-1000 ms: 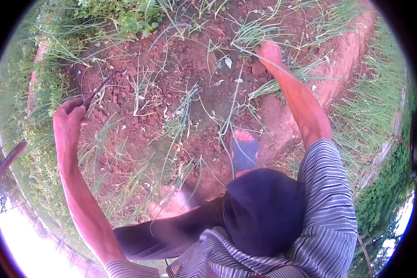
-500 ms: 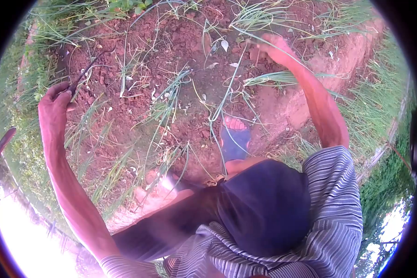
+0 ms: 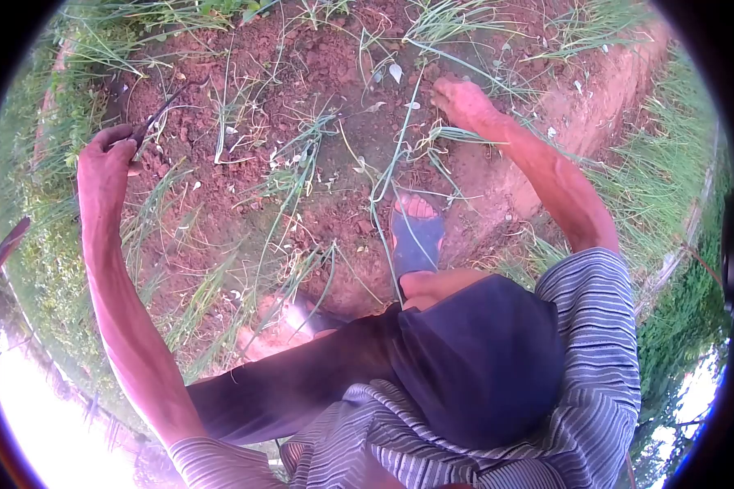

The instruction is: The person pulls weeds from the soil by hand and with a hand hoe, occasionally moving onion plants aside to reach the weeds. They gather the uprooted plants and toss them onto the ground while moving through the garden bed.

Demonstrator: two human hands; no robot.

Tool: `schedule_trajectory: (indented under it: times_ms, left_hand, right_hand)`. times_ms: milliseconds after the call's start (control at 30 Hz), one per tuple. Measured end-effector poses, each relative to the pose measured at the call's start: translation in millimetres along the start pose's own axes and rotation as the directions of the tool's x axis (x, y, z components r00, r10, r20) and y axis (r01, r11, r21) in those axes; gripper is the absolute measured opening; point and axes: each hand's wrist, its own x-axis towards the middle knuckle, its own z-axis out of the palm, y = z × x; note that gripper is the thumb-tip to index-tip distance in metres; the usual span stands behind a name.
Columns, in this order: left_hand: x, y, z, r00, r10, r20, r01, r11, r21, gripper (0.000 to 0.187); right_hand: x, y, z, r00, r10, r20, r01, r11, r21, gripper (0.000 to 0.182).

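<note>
My left hand (image 3: 108, 159) is at the left, its fingers closed round the handle of a thin dark hand tool (image 3: 159, 112). The tool's slender, slightly curved end points up and right above the soil. At the upper right, my right hand (image 3: 466, 104) is low over the reddish soil with its fingers curled. What those fingers hold, if anything, is hidden. Just below it lies a bunch of green onion-like plants (image 3: 462, 134), partly behind my wrist. Long thin leaves (image 3: 401, 147) stretch across the soil to its left.
More onion-like plants lie at the top (image 3: 453, 24) and in the middle (image 3: 306, 159). My sandalled foot (image 3: 417, 236) rests on the soil below. A raised earth bank (image 3: 579, 114) runs along the right, with grass (image 3: 669, 179) beyond. Dense greenery borders the left.
My right hand has moved slightly down and left, nearer the bunch of plants. My left hand has shifted slightly right and up with the tool.
</note>
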Motion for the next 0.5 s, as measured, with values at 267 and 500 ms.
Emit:
schedule_trajectory:
  times_ms: [267, 500]
  left_hand:
    - [-1.5, 4.0, 3.1, 1.0, 0.001, -0.017, 0.0, 0.999, 0.052, 0.035]
    - [4.2, -2.4, 7.1, 0.999, 0.017, -0.029, -0.016, 0.999, 0.04, 0.036]
  right_hand:
    - [9.9, -0.8, 16.8, 0.994, -0.103, 0.045, 0.107, 0.988, -0.11, 0.02]
    - [27.8, 0.4, 6.3, 0.867, 0.388, -0.311, -0.282, 0.899, 0.334, 0.031]
